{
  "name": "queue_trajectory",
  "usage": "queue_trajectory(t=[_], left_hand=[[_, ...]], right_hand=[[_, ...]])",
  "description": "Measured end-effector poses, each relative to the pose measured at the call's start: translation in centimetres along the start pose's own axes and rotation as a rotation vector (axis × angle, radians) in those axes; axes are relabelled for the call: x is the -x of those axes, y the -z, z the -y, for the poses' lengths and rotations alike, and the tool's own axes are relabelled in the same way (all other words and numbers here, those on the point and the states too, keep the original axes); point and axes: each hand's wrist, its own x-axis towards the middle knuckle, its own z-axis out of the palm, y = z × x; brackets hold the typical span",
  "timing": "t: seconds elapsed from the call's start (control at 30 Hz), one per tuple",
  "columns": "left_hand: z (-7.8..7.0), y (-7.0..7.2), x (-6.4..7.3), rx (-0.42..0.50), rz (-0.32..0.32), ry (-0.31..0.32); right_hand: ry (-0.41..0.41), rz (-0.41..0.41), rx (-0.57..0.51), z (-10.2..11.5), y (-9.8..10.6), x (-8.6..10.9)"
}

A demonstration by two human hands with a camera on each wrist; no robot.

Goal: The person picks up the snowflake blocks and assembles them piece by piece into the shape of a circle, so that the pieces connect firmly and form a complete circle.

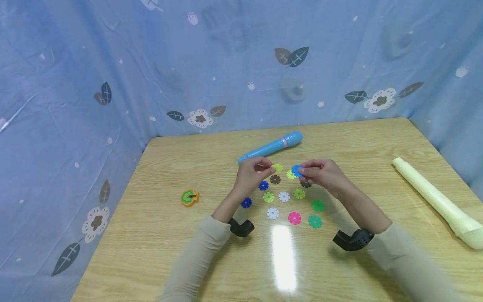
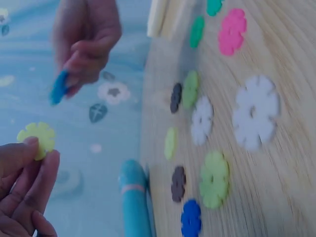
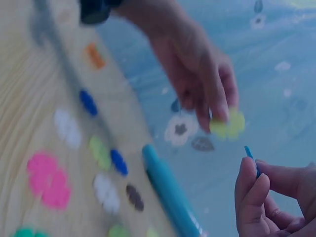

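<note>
My left hand (image 1: 252, 175) pinches a yellow notched disc (image 2: 40, 139) between thumb and fingertips, held above the table. Opposite it, my right hand (image 1: 325, 175) pinches a blue notched disc (image 1: 296, 170), seen nearly edge-on in the right wrist view. The two discs are apart, with a small gap between them. Below the hands lie several more flat notched discs, among them a pink disc (image 1: 294, 217), a white disc (image 1: 273, 213), a green disc (image 1: 315, 221), a dark blue disc (image 1: 246, 202) and a brown disc (image 1: 275, 179).
Behind the hands lies a blue inflated stick (image 1: 269, 147) with a rounded end. A pale yellow stick (image 1: 434, 197) lies along the right side of the wooden table (image 1: 151, 251). An orange and green tree-shaped piece (image 1: 189, 196) sits to the left. A blue patterned curtain (image 1: 234, 75) surrounds the table.
</note>
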Motion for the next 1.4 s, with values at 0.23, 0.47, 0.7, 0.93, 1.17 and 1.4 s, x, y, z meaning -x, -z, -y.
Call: queue_trajectory(t=[0.23, 0.47, 0.7, 0.93, 1.17, 1.4], left_hand=[[-1.8, -0.6, 0.3, 0.043, 0.005, -0.022], [0.1, -1.4, 0.0, 0.087, -0.029, -0.032], [-0.1, -1.7, 0.3, 0.173, -0.071, -0.039], [-0.3, -2.5, 0.5, 0.474, -0.112, 0.142], [-0.3, -2.8, 0.7, 0.561, -0.118, 0.169], [-0.3, -2.6, 0.8, 0.421, -0.136, 0.057]], right_hand=[[-0.005, 0.036, -0.108, 0.9, -1.4, 0.0], [-0.023, 0.048, -0.176, 1.1, -1.6, 0.2], [-0.009, 0.060, -0.185, 1.4, -1.7, 0.4], [0.034, 0.102, -0.333, 1.3, -2.0, 0.4], [0.038, 0.119, -0.342, 1.6, -2.3, 0.8], [0.088, 0.124, -0.278, 1.4, -1.8, 1.1]])
